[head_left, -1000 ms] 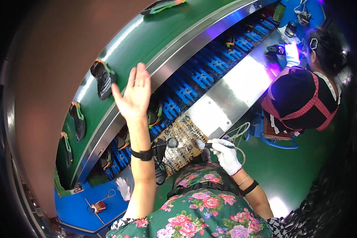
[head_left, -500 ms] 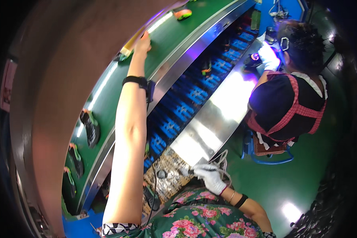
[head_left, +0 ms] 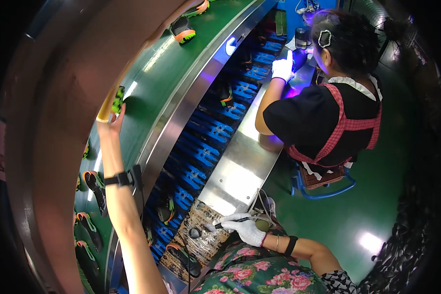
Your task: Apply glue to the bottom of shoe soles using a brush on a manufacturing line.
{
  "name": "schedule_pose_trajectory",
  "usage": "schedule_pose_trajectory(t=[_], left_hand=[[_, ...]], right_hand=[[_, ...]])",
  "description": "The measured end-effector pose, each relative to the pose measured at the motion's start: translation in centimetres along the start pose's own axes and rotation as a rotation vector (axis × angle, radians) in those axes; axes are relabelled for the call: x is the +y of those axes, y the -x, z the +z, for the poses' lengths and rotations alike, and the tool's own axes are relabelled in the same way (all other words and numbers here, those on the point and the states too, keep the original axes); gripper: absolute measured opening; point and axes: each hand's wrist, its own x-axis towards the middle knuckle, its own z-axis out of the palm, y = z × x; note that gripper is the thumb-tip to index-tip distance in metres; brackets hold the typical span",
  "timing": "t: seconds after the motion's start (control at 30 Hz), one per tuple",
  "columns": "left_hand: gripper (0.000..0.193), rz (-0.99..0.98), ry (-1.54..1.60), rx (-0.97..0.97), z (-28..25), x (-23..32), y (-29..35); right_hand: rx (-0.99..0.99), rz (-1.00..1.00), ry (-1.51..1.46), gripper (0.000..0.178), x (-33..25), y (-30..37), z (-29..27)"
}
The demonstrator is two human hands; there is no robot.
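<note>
Reaching far up and out, the person's bare left hand (head_left: 110, 122) has its fingers closed around the edge of a green and black shoe (head_left: 117, 99) lying on the green belt (head_left: 147, 88); a black watch (head_left: 118, 180) sits on that wrist. Down by the lap, the gloved right hand (head_left: 247, 229) is curled snugly around a thin dark brush (head_left: 225, 224), its tip held over a worn, patterned pad (head_left: 201, 235) at the near end of the steel bench (head_left: 240, 166).

More shoes lie along the belt: an orange and green one (head_left: 183, 30) far up, and several dark ones (head_left: 95, 188) near the left forearm. Between belt and bench runs a track of blue holders (head_left: 206, 147), a few carrying shoes (head_left: 165, 210). That track and the raised steel rim (head_left: 181, 112) of the belt lie between the seated person and the shoe being grasped, so the arm stretches right over them.

Farther along the bench sits a co-worker in a black top with red straps (head_left: 328, 122), one white-gloved hand (head_left: 282, 68) raised under a violet light. A blue stool frame (head_left: 323, 188) shows beneath that person on the green floor (head_left: 377, 206).
</note>
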Motion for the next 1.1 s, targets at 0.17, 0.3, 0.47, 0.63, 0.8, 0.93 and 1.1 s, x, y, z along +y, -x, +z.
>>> schedule_pose_trajectory(t=[0.17,0.3,0.47,0.63,0.8,0.93,1.1], left_hand=[[0.045,0.186,-0.065,-0.166,-10.1,2.0,9.9],[0.065,0.247,-0.023,-0.424,-19.4,1.4,19.9],[0.066,0.218,-0.093,-0.405,-24.6,0.5,29.3],[0.063,0.045,-0.261,-0.164,-26.5,-0.4,37.3],[0.055,-0.340,-0.059,-0.057,-30.2,-2.4,43.0],[0.055,-0.522,0.140,-0.053,-31.5,-4.3,44.5],[0.072,-0.574,0.192,-0.210,-30.3,-4.3,46.0]], right_hand=[[0.007,-0.049,0.056,0.023,0.7,0.5,1.4],[0.052,-0.186,0.102,0.019,0.3,1.7,3.2],[0.171,-0.355,0.205,0.015,-0.8,3.0,4.9],[0.159,-0.319,-0.019,0.015,-2.5,4.4,6.1],[0.117,-0.344,-0.289,0.015,-3.5,6.0,8.7],[-0.002,-0.344,-0.231,0.020,-3.5,7.8,12.4],[-0.216,-0.542,0.260,0.018,-3.3,7.7,16.7]])
